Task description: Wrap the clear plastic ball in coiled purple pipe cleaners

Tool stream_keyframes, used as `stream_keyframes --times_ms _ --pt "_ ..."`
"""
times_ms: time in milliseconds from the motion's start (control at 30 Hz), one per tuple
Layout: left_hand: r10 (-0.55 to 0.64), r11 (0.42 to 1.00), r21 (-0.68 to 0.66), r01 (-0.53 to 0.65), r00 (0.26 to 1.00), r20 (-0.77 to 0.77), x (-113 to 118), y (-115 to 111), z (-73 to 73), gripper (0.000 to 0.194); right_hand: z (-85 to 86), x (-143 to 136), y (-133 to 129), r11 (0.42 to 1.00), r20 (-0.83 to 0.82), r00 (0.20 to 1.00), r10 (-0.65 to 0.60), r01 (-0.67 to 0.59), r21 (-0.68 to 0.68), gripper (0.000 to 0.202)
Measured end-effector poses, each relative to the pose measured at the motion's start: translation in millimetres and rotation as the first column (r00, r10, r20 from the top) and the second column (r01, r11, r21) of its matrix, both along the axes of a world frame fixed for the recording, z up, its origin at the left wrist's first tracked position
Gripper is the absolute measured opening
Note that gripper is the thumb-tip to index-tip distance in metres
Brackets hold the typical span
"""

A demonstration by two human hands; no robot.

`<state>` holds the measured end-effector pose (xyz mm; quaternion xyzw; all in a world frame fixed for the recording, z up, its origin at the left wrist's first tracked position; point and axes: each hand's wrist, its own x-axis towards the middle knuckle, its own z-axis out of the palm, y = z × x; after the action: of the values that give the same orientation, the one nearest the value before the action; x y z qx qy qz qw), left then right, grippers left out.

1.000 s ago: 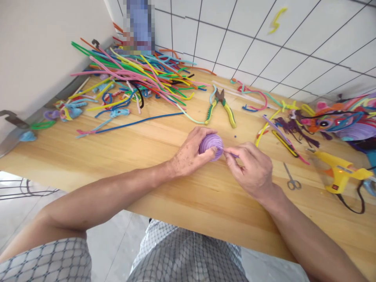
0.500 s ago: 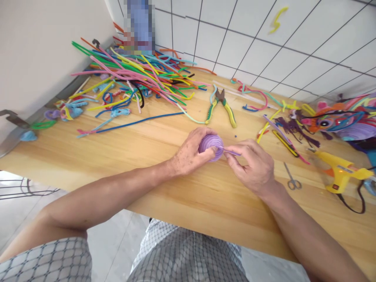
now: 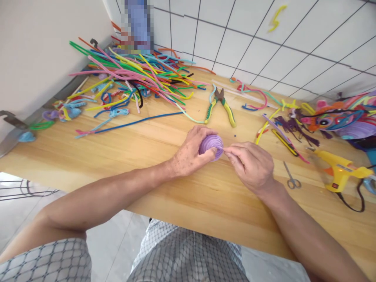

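A round coil of purple pipe cleaner (image 3: 212,145) sits in my left hand (image 3: 189,154), whose fingers wrap its far side while the thumb presses on its face. From the coil's right edge a short loose purple end runs to my right hand (image 3: 249,162). That hand pinches the end between thumb and forefinger, and most of the end is hidden by the fingers. Beyond the coil, pliers with green and yellow handles (image 3: 230,111) lie spread on the wooden table (image 3: 164,196).
A heap of coloured pipe cleaners (image 3: 141,76) covers the back left. To the right lie small scissors (image 3: 293,182), a yellow cutter (image 3: 284,141) and a yellow glue gun (image 3: 337,168) with its cord. A colourful pipe-cleaner figure (image 3: 337,117) stands at the far right, before the tiled wall (image 3: 249,47).
My right fingers have closed further over the purple end, so less of it shows. The coil and my left hand stay nearly in place.
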<state>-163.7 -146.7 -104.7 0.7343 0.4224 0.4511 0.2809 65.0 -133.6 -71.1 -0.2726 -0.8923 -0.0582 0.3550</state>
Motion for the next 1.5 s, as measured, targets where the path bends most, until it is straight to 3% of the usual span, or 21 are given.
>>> stream_keyframes --times_ms 367,600,800,1133,1300,1500 --pt "0.008 1.0 -0.005 -0.008 0.998 -0.06 0.4 -1.1 1.2 0.039 6.4 -2.8 -4.4 0.999 0.04 0.999 -0.025 0.027 -0.044 0.013" --pt "-0.071 0.997 -0.027 0.07 0.997 -0.012 -0.4 -1.4 2.1 0.04 6.3 -2.8 -5.1 0.999 0.062 0.998 -0.019 0.021 -0.026 0.01" --pt "-0.067 0.997 -0.024 0.067 0.998 -0.004 -0.1 0.6 -0.6 0.041 4.8 -1.4 -4.9 0.998 0.066 0.998 -0.022 0.025 -0.05 0.01" --pt "-0.079 0.99 -0.118 0.08 0.997 0.014 -1.3 2.7 11.2 0.035 6.3 -3.9 -3.5 0.999 0.055 0.998 0.008 -0.006 -0.042 0.01" --pt "-0.08 0.97 -0.227 0.088 0.996 0.044 -0.9 1.7 16.0 0.032 4.1 -3.0 -0.8 0.992 -0.006 0.999 0.039 -0.039 -0.116 0.012" --pt "-0.05 0.969 -0.233 0.079 0.991 0.127 -1.2 1.7 12.1 0.034 2.6 1.6 7.7 0.969 -0.102 0.991 0.084 -0.105 -0.223 0.016"
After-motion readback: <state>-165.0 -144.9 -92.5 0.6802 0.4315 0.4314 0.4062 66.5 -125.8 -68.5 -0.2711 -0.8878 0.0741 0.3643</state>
